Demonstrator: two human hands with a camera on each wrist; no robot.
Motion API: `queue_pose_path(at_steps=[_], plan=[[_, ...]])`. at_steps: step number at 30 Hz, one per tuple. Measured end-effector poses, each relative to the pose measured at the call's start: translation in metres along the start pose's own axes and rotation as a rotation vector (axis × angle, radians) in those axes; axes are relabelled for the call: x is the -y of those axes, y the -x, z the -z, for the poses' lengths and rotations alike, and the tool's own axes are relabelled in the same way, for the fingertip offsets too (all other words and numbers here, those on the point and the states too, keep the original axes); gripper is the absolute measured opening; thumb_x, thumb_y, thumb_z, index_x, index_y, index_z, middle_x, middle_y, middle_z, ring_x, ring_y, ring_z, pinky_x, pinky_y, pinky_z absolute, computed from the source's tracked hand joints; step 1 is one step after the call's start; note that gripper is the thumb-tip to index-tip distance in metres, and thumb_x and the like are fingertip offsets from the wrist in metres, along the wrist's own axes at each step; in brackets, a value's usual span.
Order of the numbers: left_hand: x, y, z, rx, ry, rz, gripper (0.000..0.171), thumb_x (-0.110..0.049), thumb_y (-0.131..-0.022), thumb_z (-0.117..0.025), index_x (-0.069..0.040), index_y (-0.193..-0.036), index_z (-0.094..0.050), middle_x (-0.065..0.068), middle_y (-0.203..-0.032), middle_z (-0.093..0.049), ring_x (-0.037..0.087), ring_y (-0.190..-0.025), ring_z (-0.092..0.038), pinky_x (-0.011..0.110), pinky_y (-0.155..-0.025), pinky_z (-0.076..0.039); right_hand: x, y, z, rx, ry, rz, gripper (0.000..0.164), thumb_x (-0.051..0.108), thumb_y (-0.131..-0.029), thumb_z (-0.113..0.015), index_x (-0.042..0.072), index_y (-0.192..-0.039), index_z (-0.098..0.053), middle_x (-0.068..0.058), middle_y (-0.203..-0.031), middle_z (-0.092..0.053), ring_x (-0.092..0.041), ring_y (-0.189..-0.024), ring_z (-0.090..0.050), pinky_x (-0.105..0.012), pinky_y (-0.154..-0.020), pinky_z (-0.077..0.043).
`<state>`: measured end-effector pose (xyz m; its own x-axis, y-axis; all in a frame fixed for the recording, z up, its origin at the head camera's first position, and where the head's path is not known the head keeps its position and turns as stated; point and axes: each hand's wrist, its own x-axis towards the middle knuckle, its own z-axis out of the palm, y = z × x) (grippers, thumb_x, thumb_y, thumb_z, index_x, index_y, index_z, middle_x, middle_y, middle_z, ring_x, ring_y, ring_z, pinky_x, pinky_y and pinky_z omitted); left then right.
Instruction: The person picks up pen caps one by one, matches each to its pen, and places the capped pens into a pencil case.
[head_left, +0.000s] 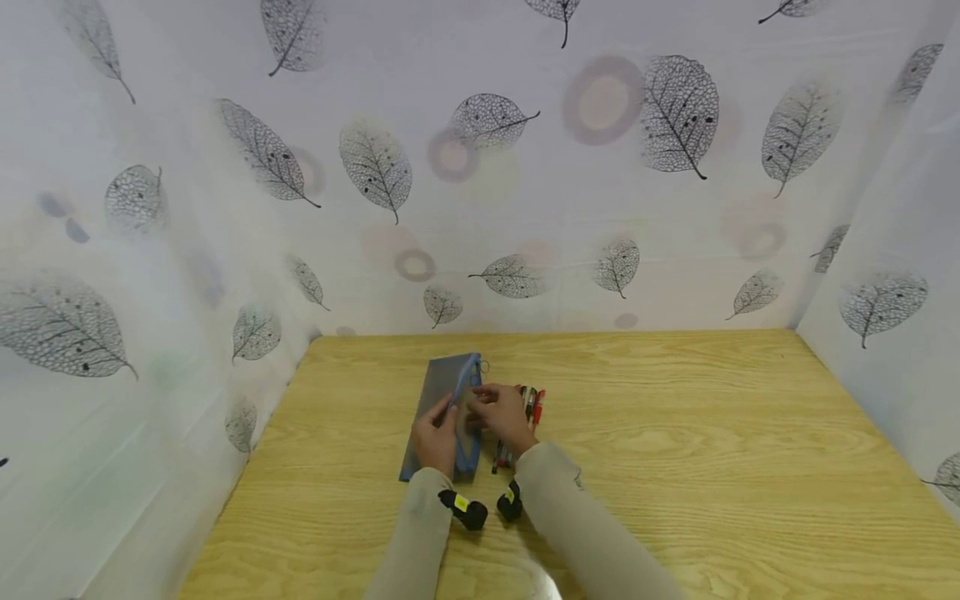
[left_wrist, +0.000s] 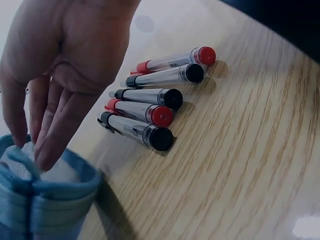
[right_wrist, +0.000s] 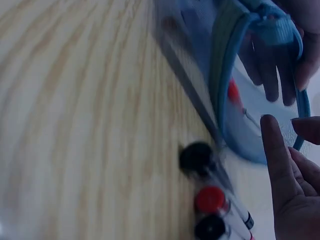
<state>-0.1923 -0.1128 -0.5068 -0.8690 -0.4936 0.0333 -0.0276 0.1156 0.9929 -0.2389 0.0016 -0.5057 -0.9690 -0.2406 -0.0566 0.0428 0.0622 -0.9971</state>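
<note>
A translucent zip pouch (head_left: pixel 433 392) with blue edging lies on the table, its zipped side standing open. My left hand (head_left: pixel 435 440) grips the pouch's edge; in the right wrist view its fingers (right_wrist: pixel 272 82) show inside the opening. My right hand (head_left: pixel 501 412) is at the facing edge, and in the left wrist view its thumb and fingers (left_wrist: pixel 55 135) pinch the blue rim (left_wrist: pixel 60 190). Capped pens (left_wrist: pixel 145 112), several with black or red ends, lie in a row beside the pouch. Something red (right_wrist: pixel 234 92) shows through the opening; whether inside or behind is unclear.
The wood-grain table (head_left: pixel 675 433) extends to both sides. Leaf-patterned sheeting (head_left: pixel 555 208) rises at the back, left and right. Black straps with bulky ends (head_left: pixel 468 510) sit at both wrists, close above the table.
</note>
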Motion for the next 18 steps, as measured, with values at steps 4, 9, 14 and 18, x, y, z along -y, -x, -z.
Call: queue_pose_path(at_steps=[4, 9, 14, 18], plan=[[-0.002, -0.001, 0.0, -0.019, -0.036, 0.002, 0.025, -0.006, -0.091, -0.065, -0.01, -0.114, -0.073, 0.012, -0.12, -0.066, 0.026, -0.113, -0.058, 0.039, -0.086, -0.048, -0.002, -0.001, 0.004, -0.007, -0.033, -0.009, 0.035, 0.001, -0.091, -0.06, -0.011, -0.124, -0.057, -0.026, -0.103, -0.066, -0.031, -0.081, -0.07, -0.038, -0.07, -0.058], [0.0, -0.001, -0.001, -0.005, -0.036, 0.028, 0.025, -0.008, -0.091, -0.064, -0.013, -0.115, -0.072, 0.014, -0.104, -0.07, 0.021, -0.077, -0.059, 0.026, -0.06, -0.044, 0.001, 0.001, 0.008, -0.013, -0.074, -0.009, 0.035, -0.001, -0.091, -0.059, -0.011, -0.124, -0.057, -0.03, -0.104, -0.064, -0.032, -0.082, -0.069, -0.039, -0.071, -0.058], [0.001, -0.001, -0.001, -0.009, -0.039, 0.017, 0.025, -0.008, -0.09, -0.065, -0.013, -0.114, -0.073, 0.014, -0.101, -0.071, 0.013, -0.067, -0.052, 0.023, -0.056, -0.041, 0.011, 0.009, 0.013, 0.002, -0.108, -0.001, 0.036, -0.002, -0.092, -0.057, -0.013, -0.126, -0.054, -0.033, -0.106, -0.061, -0.037, -0.084, -0.068, -0.043, -0.074, -0.057], [0.0, -0.001, -0.002, -0.012, -0.044, 0.011, 0.025, -0.008, -0.09, -0.065, -0.012, -0.113, -0.073, 0.012, -0.105, -0.071, 0.017, -0.075, -0.056, 0.026, -0.062, -0.043, 0.01, 0.01, 0.018, -0.014, -0.096, -0.006, 0.036, -0.001, -0.093, -0.056, -0.012, -0.127, -0.054, -0.032, -0.106, -0.062, -0.037, -0.083, -0.068, -0.044, -0.075, -0.056]])
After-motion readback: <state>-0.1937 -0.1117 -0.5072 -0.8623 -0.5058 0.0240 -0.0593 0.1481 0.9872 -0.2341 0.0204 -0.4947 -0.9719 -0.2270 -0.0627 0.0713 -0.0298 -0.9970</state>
